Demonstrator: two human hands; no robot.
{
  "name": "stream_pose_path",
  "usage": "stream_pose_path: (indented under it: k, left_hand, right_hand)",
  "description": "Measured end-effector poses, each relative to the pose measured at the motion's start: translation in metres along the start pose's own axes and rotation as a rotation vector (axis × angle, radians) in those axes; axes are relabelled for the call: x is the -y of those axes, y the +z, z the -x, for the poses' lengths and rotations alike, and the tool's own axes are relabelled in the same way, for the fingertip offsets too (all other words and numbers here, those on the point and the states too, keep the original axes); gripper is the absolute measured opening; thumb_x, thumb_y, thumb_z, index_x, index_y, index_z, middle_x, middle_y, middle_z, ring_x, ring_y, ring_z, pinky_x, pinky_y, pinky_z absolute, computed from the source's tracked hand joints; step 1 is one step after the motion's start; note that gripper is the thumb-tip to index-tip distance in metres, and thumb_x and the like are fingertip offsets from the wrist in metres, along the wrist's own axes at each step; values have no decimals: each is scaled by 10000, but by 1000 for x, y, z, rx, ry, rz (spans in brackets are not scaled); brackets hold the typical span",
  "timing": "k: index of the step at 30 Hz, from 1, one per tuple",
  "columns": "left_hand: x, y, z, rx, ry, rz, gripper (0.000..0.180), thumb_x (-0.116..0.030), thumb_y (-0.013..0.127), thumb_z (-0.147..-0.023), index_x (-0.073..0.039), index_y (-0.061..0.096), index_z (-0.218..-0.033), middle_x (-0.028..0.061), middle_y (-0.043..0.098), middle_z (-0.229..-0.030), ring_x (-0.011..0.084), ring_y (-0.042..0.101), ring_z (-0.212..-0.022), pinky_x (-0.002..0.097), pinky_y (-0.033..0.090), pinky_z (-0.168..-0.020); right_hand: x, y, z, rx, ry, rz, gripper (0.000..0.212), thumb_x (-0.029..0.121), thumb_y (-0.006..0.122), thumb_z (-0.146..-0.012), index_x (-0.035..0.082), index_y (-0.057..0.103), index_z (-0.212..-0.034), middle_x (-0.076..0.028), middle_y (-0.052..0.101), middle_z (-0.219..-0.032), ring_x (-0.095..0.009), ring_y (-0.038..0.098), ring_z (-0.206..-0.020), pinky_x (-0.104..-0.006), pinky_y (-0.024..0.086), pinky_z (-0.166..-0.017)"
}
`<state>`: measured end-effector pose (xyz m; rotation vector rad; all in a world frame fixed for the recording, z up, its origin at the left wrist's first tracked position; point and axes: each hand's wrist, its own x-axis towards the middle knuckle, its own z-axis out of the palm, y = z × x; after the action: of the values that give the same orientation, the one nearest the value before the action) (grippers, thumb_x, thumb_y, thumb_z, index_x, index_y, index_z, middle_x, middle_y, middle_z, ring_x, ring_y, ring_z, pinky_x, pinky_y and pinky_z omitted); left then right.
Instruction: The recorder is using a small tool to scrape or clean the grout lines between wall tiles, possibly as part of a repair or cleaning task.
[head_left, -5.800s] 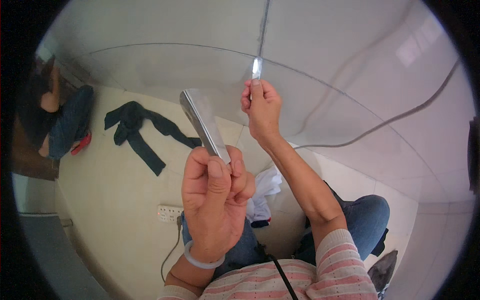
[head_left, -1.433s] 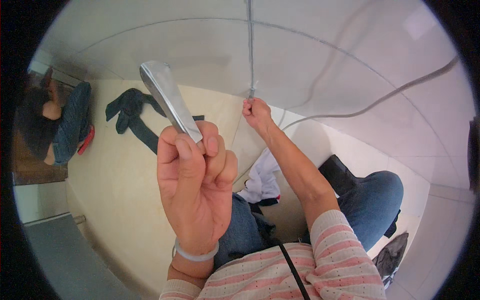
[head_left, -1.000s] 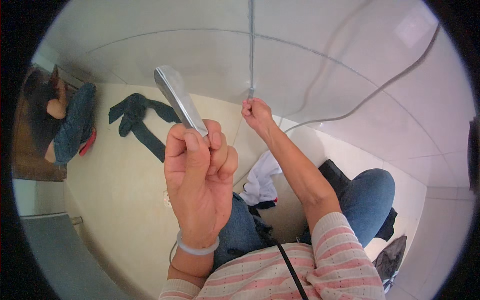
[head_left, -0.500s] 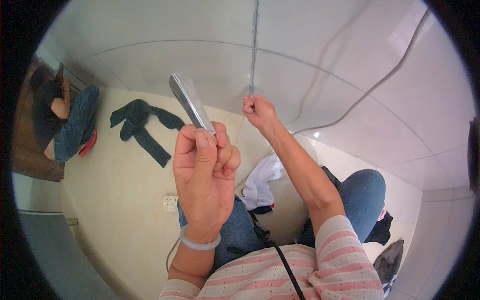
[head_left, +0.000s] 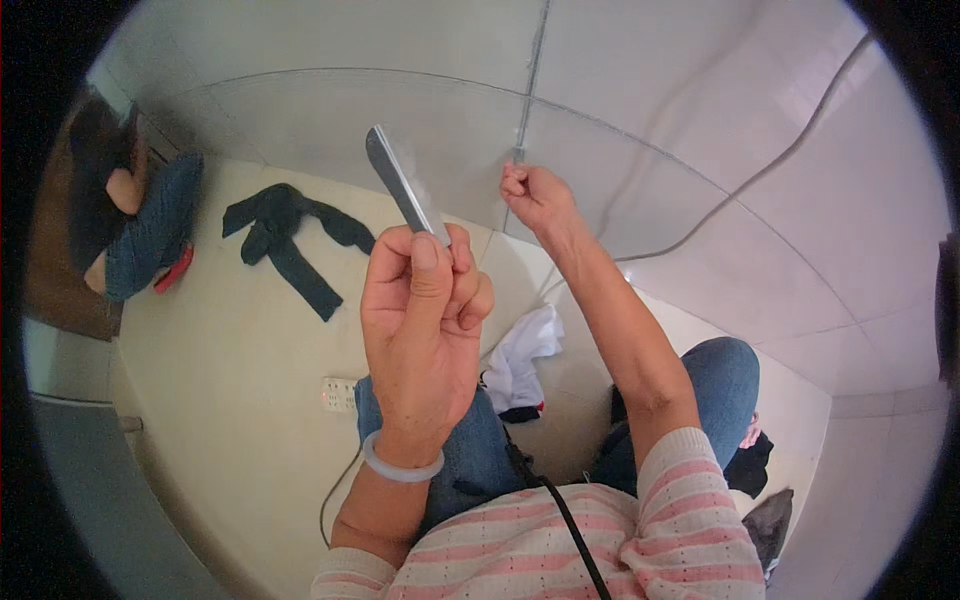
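My left hand point(head_left: 420, 330), with a white bangle at its wrist, is raised in the middle of the view. Between its thumb and fingers it pinches a slim blade-like piece point(head_left: 398, 180), dark on one face, silver along the edge and rounded at the tip. Something pale and translucent shows along its right side. Farther off, my right hand point(head_left: 540, 198) is held up in front of the wall with its fingers closed. A small greyish bit point(head_left: 518, 156) shows just above those fingertips; whether they hold it I cannot tell.
Dark green clothing point(head_left: 300, 240) lies on the floor at left, near a seated person point(head_left: 150, 215). White clothing point(head_left: 525, 350) lies between my legs. A power strip point(head_left: 339, 394) sits by my left knee. A grey cable point(head_left: 760, 180) runs across the tiled wall.
Both hands have shifted slightly up and to the right in view. The blade-like piece stays in my left hand, and my right fingers remain closed.
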<state>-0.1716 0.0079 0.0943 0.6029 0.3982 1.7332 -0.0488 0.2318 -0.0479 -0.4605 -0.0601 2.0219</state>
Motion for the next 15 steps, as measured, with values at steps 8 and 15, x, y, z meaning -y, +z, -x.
stream_pose_path:
  k: [8, 15]
  left_hand:
    - [-7, -5, 5, 25, 20, 16, 103, -146, 438, -951, -50, 460, -922, 60, 447, -844, 57, 287, -592, 187, 269, -508]
    - [-11, -2, 3, -23, 30, 29, 93, -128, 445, -945, -51, 447, -892, 60, 444, -834, 60, 290, -592, 188, 276, -515]
  right_hand:
    - [-12, 61, 34, -121, -167, 123, 110, -109, 366, -789, -27, 360, -863, -124, 418, -804, -128, 323, -536, -242, 267, -434]
    - [7, 83, 76, 163, -277, 470, 83, -60, 423, -825, -17, 418, -897, -92, 454, -787, -103, 364, -544, -231, 284, -435]
